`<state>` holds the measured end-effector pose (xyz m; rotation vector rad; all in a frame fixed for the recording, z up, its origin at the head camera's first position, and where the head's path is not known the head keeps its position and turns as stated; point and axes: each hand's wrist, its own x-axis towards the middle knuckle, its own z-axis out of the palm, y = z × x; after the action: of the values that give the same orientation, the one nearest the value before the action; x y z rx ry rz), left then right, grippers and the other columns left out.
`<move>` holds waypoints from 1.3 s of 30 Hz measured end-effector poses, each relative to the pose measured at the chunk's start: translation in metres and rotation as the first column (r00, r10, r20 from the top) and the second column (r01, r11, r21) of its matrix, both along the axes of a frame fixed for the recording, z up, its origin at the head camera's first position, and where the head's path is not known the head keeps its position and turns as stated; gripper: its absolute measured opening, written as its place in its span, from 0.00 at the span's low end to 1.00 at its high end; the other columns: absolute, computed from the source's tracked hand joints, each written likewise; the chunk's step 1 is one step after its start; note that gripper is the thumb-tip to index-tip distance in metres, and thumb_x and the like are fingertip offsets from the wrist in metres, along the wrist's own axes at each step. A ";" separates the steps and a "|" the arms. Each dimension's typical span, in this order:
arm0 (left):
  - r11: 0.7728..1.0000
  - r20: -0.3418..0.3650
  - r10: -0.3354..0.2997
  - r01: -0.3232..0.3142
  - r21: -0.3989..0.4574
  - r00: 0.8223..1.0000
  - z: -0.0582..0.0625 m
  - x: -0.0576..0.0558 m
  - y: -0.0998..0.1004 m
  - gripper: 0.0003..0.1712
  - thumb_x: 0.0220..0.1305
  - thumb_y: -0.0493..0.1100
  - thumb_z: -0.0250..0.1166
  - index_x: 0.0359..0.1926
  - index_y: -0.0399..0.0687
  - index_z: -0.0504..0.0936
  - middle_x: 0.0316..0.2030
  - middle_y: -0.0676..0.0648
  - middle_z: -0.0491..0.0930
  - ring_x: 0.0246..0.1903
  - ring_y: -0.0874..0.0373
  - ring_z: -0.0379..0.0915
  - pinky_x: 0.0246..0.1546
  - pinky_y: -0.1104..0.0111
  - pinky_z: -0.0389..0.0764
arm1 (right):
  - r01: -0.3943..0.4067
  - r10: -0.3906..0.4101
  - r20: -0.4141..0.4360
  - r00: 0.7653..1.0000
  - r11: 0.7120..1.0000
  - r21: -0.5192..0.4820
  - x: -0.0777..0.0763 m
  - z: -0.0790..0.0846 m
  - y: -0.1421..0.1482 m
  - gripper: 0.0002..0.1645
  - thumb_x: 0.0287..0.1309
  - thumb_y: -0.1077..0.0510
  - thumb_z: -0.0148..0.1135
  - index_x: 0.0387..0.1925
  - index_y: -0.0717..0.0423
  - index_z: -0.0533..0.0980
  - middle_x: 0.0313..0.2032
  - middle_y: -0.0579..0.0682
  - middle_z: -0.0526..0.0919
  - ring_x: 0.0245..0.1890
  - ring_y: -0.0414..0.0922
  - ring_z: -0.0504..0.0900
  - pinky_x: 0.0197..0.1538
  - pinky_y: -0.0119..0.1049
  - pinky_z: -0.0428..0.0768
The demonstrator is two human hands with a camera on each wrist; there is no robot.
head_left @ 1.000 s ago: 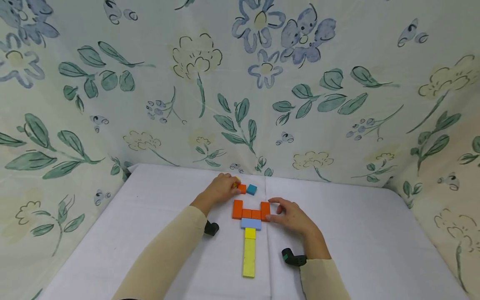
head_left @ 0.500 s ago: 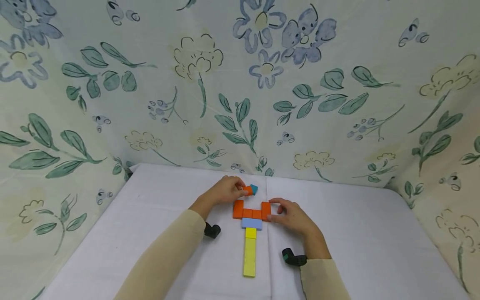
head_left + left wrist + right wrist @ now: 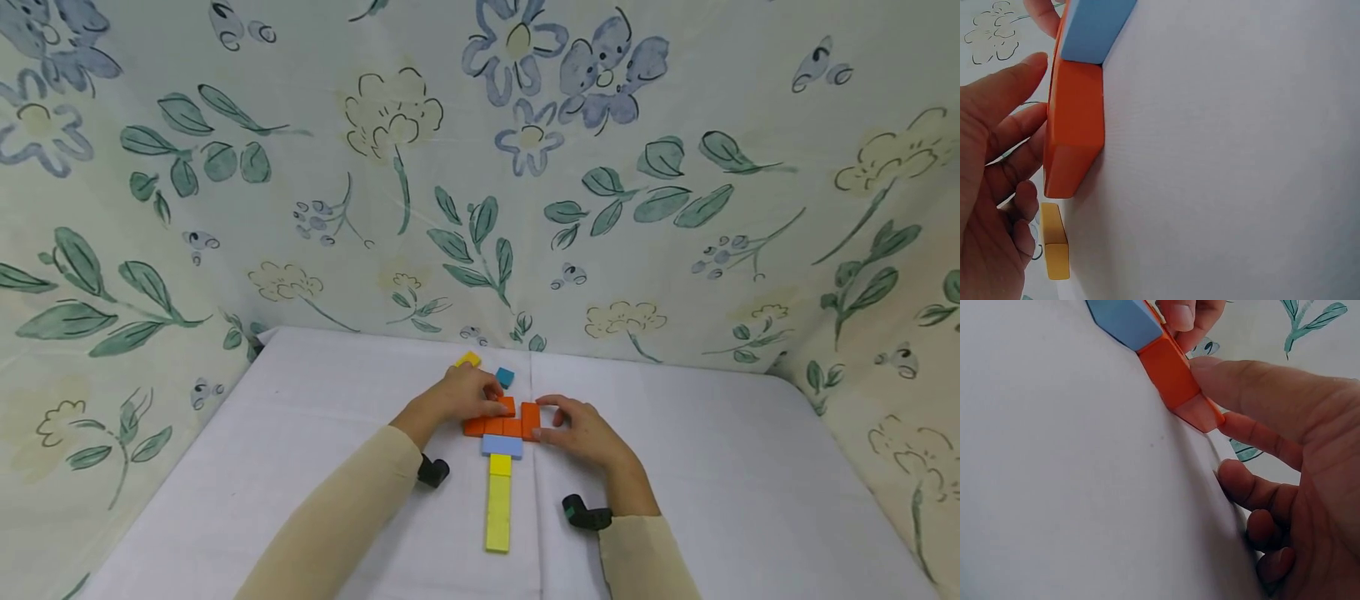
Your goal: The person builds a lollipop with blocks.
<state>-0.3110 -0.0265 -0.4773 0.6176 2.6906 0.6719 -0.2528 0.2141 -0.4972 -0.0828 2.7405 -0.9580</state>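
Note:
In the head view a row of flat wooden blocks lies on the white cloth. My left hand [image 3: 465,393] pinches a small orange block [image 3: 507,406] just above the two small orange blocks [image 3: 502,427] of the row. It covers most of the left orange rectangular block [image 3: 474,427]; the left wrist view shows that block's near end [image 3: 1079,112]. My right hand [image 3: 588,433] holds the right orange rectangular block [image 3: 530,421] between thumb and index finger, the thumb on its near end. A light blue block [image 3: 502,447], a small yellow block [image 3: 500,465] and a long yellow-green strip [image 3: 497,514] continue below.
A teal block [image 3: 505,377] lies behind the left hand's fingertips. A yellow block [image 3: 468,359] stands out beyond the knuckles. Black wrist cameras [image 3: 587,512] sit on both wrists. A floral curtain [image 3: 480,183] rises behind the table's far edge.
The left hand has left the yellow block, taken hold of the small orange block beside the teal one and brought it toward the row. The right hand keeps its place.

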 end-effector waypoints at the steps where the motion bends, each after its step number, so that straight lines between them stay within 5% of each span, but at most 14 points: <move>1: 1.000 0.001 0.000 0.000 -0.005 1.000 0.000 0.000 0.001 0.21 0.64 0.62 0.70 0.51 0.59 0.87 0.36 0.59 0.81 0.49 0.57 0.68 0.59 0.55 0.69 | 0.002 -0.002 0.000 1.000 1.000 0.000 0.000 0.000 0.000 0.35 0.54 0.38 0.75 0.62 0.37 0.77 0.40 0.48 0.75 0.45 0.47 0.71 0.41 0.40 0.70; 11: 1.000 0.007 -0.019 0.018 0.021 1.000 -0.002 0.003 0.006 0.14 0.68 0.58 0.67 0.49 0.60 0.87 0.44 0.56 0.83 0.49 0.57 0.69 0.58 0.59 0.75 | -0.008 0.008 -0.011 1.000 1.000 -0.011 0.002 0.002 -0.002 0.35 0.53 0.40 0.76 0.62 0.41 0.77 0.39 0.49 0.74 0.44 0.47 0.70 0.39 0.40 0.68; 22: 1.000 0.012 -0.023 0.023 0.004 1.000 -0.001 0.004 0.011 0.13 0.68 0.58 0.67 0.48 0.62 0.87 0.43 0.58 0.84 0.50 0.57 0.69 0.60 0.59 0.74 | -0.015 0.014 -0.020 1.000 1.000 -0.018 0.001 -0.001 0.000 0.35 0.53 0.39 0.76 0.62 0.40 0.77 0.38 0.49 0.74 0.44 0.48 0.70 0.39 0.40 0.68; 28: 1.000 0.023 -0.018 0.018 0.009 1.000 -0.001 0.003 0.012 0.12 0.69 0.58 0.66 0.47 0.62 0.87 0.38 0.58 0.82 0.45 0.58 0.72 0.51 0.65 0.76 | -0.003 0.003 -0.007 1.000 1.000 -0.017 0.001 0.000 0.000 0.34 0.54 0.41 0.75 0.62 0.39 0.77 0.38 0.48 0.74 0.44 0.47 0.70 0.40 0.40 0.68; 34: 0.997 -0.085 0.071 -0.070 0.016 0.994 0.000 -0.004 0.017 0.11 0.72 0.54 0.64 0.47 0.58 0.85 0.37 0.57 0.81 0.39 0.60 0.74 0.45 0.70 0.79 | -0.003 0.002 -0.011 1.000 1.000 -0.014 0.002 0.001 -0.001 0.33 0.54 0.42 0.76 0.62 0.41 0.77 0.38 0.49 0.74 0.43 0.47 0.70 0.39 0.40 0.68; 39: 0.983 -0.136 0.178 -0.181 -0.016 0.975 -0.002 -0.011 0.018 0.15 0.73 0.55 0.63 0.55 0.58 0.82 0.47 0.50 0.82 0.46 0.55 0.73 0.52 0.64 0.80 | 0.003 -0.003 -0.014 1.000 1.000 -0.006 0.002 0.001 -0.002 0.33 0.54 0.42 0.76 0.61 0.40 0.77 0.38 0.49 0.74 0.43 0.47 0.70 0.39 0.40 0.68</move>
<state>-0.3216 -0.0088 -0.4798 0.4294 2.9016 0.6577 -0.2511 0.2120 -0.4960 -0.0861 2.7510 -0.9702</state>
